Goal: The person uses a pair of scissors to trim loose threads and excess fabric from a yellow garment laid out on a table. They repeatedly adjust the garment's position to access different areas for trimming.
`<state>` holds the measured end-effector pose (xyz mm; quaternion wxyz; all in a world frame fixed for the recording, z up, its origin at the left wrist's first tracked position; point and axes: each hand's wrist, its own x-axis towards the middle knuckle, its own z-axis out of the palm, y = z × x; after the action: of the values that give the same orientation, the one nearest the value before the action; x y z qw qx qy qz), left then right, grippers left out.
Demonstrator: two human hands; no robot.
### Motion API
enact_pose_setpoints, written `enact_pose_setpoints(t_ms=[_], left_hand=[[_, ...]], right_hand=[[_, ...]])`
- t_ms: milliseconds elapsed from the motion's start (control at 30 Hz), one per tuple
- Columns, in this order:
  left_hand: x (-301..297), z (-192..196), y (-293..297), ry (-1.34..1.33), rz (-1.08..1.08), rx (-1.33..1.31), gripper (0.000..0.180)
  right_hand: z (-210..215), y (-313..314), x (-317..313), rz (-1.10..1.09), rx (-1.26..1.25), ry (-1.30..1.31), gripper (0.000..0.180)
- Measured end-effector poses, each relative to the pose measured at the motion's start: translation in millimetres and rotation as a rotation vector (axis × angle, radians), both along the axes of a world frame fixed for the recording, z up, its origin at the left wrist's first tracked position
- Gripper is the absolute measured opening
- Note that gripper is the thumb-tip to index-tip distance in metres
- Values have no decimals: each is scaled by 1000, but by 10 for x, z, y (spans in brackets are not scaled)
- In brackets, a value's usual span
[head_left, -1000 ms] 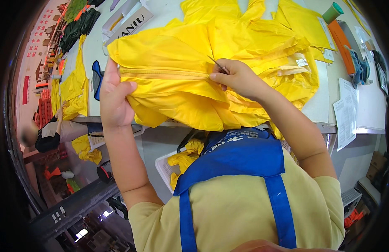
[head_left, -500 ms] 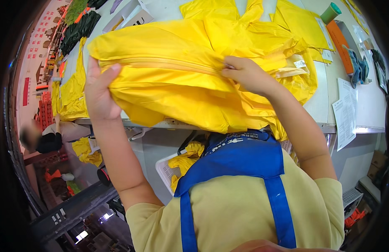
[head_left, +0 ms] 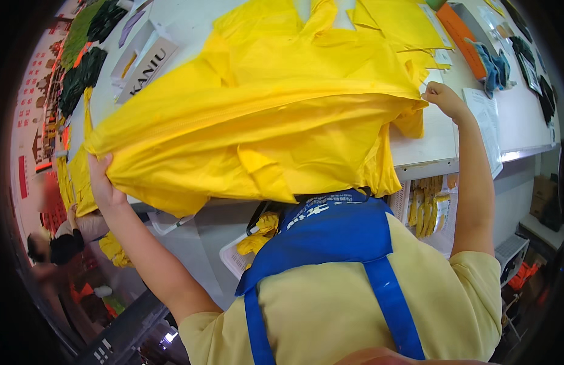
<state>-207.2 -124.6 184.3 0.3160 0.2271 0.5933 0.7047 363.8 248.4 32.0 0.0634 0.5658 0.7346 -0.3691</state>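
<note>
Head view: left hand (head_left: 105, 180), thumb in front, grips one end of the yellow garment (head_left: 257, 121); right hand (head_left: 446, 101), curled closed, pinches the other; it stretches over the white surface (head_left: 425, 148).

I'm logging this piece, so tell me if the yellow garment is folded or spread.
Spread, though creased: the yellow garment stretches between the left hand and right hand, its cloth drawn out lengthwise.

Worktable (head_left: 528, 121) brightly lit | lower left dim | fisheye rim dark, bent
</note>
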Motion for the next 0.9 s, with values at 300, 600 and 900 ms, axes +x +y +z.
enact_pose_setpoints(t_ms=[300, 600, 900], left_hand=[[-278, -1719, -275, 291, 966, -1243, 65], [2385, -1701, 1281, 895, -584, -287, 54], [3079, -2246, 1317, 1027, -1477, -630, 39]], right_hand=[[-635, -587, -103, -368, -31, 260, 30], [-861, -1005, -469, -205, 476, 200, 28], [-406, -498, 309, 352, 291, -95, 28]])
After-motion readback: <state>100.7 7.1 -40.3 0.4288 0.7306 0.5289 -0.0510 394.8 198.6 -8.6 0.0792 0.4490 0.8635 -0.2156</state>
